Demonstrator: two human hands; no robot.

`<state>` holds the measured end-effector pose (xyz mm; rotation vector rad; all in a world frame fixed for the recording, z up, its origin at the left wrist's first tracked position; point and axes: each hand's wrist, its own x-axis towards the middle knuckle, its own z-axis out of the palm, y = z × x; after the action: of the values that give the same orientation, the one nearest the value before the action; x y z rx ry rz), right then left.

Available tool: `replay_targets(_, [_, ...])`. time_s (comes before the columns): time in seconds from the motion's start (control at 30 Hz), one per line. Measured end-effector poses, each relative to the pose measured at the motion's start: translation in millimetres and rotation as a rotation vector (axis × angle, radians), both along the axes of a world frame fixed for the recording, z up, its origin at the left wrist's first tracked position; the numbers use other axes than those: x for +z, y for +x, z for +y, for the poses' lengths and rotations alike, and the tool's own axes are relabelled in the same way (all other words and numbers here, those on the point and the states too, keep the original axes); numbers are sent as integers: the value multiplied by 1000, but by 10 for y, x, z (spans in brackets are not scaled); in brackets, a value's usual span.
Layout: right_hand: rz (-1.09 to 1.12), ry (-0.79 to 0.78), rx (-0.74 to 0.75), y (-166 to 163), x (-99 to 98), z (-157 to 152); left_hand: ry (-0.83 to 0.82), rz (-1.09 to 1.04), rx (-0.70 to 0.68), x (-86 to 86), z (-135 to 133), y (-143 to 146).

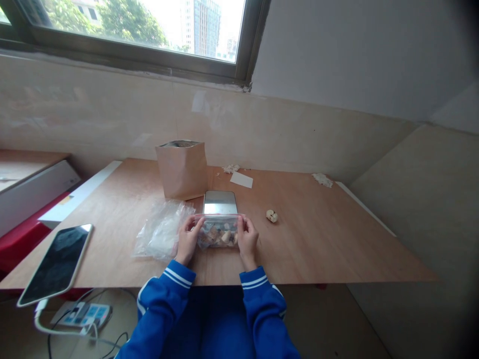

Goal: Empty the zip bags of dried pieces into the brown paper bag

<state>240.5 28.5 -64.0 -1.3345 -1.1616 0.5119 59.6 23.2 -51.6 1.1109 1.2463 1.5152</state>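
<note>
At far left, a phone (56, 263) w/ dark screen is seen lying flat on the bench (318, 239), overhanging the front-left corner; a white cable is plugged into its lower end and is led down to a power strip (83, 315) on the floor. Further back on the left, a white board (80, 192) is laid along the bench edge.

Next, a heap of clear plastic bags (160, 232) is spread on the bench, just beside the left hand (187, 240). Behind it, a brown paper bag (182, 168) is stood upright, open at the top.

At centre, near the front edge, a clear zip bag (219, 232) w/ a red strip along its top is held upright betw. both hands; pale and brown chunks are seen inside, exact kind can't be told. The left hand is pressed to the bag's left end, thumb and fingers pinching its upper corner. The right hand (247, 240) is closed on the right end the same way, pinching the upper corner. Blue sleeves w/ white stripes are worn on both arms.

Directly behind the zip bag, a small scale (220, 202) w/ shiny metal top is set flat. To the right, a small pale chunk (272, 216) is left lying alone. Near the back wall, a white paper slip (241, 179) and crumpled scraps (322, 180) are scattered.
</note>
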Motion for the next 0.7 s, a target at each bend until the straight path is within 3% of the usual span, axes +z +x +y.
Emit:
replay_targets(0.3, [6,28,-16,-12,12,-15,24,-19,-17,6,-5,4])
replay_targets(0.57, [202,-4,201,-33,67,15,51,50,-3,23,-6,21])
replay_targets(0.7, [226,10,223,-43,77,7,80,55,-18,35,-17,14])
